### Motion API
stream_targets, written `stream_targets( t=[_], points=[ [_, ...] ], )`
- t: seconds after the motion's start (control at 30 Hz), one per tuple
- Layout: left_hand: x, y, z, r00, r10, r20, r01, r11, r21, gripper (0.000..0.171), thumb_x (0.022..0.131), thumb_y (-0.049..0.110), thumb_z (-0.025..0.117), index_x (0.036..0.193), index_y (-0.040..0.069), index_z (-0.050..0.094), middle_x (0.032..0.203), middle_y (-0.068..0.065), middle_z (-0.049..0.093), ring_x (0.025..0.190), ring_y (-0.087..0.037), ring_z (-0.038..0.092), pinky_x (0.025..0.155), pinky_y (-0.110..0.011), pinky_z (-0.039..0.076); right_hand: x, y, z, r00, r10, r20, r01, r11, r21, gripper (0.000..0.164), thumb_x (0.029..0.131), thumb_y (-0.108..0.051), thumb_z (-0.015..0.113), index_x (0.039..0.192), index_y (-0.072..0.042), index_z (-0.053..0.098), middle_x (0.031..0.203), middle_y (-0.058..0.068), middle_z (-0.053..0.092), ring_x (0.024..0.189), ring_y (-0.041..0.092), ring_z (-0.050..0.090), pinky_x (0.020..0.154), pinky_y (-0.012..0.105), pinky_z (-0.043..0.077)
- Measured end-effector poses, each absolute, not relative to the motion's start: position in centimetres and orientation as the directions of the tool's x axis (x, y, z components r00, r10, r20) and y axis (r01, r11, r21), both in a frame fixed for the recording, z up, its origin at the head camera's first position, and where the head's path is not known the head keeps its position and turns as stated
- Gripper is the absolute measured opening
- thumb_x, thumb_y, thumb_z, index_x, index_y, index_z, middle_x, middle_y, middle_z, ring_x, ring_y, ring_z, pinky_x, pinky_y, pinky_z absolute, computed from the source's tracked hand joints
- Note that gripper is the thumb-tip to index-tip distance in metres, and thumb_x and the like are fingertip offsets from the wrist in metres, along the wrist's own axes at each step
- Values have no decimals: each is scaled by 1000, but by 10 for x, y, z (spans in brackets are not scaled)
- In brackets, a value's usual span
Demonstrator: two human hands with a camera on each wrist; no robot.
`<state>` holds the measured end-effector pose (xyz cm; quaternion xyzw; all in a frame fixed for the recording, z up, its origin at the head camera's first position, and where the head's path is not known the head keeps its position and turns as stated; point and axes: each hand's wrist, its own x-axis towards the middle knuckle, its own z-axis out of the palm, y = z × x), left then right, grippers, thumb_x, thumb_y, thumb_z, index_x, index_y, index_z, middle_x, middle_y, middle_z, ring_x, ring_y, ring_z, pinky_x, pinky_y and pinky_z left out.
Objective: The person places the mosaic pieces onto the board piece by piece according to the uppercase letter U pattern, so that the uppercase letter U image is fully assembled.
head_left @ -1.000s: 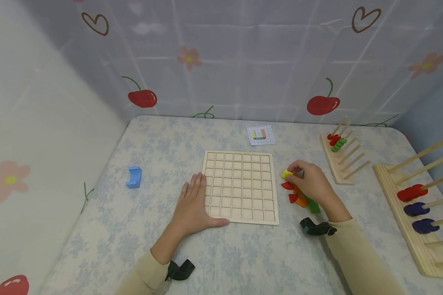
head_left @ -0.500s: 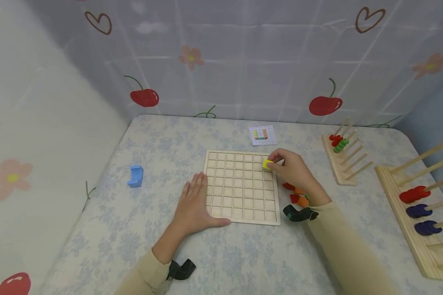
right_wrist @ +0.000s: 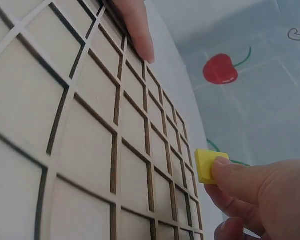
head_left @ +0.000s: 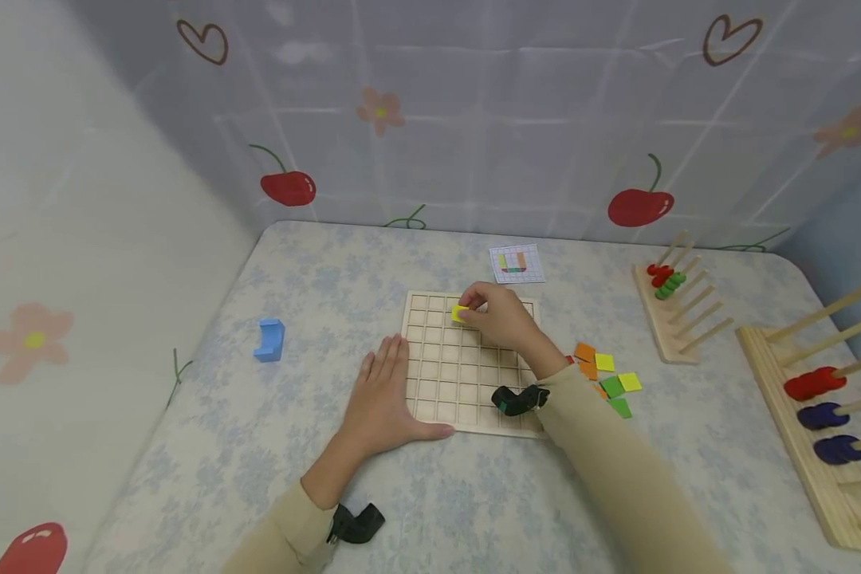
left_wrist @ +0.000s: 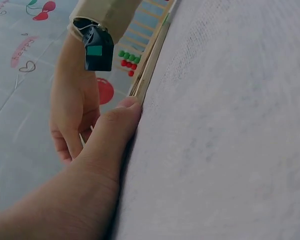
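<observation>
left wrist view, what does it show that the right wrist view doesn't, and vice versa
Only the left wrist view: a rack of green and red beads, and the right sleeve with its black wrist camera.
Only the right wrist view: the yellow square tile pinched by the right hand, and the grid board's cells.
Both: the right hand, left hand, board and cherry-print curtain.

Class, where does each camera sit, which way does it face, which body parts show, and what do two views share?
Head: on the head, facing forward and down at the gridded board; left hand and right hand show.
Left wrist: worn there, facing past the left hand along the gridded board's edge; the right hand shows beyond.
Right wrist: worn there, facing across the gridded board; the right hand, pinching a yellow piece, and part of the left show.
Head and right wrist share the yellow piece.
</observation>
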<state>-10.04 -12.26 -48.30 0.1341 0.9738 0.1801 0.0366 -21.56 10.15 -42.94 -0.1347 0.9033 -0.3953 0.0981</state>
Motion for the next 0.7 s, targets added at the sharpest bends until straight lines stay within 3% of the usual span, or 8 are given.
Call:
stream_targets(
  t=[0.7],
  points=[
    [-102, -123, -483, -959, 281, -36, 252, 904, 347, 151, 55, 100, 51, 159, 6, -2, 168, -10, 1, 156, -22, -3, 126, -47, 4, -225, 62, -434, -941, -319, -112, -153, 697, -701, 12, 96, -26, 67, 103, -17, 65, 103, 2, 67, 94, 20, 62, 83, 37, 50]
  ],
)
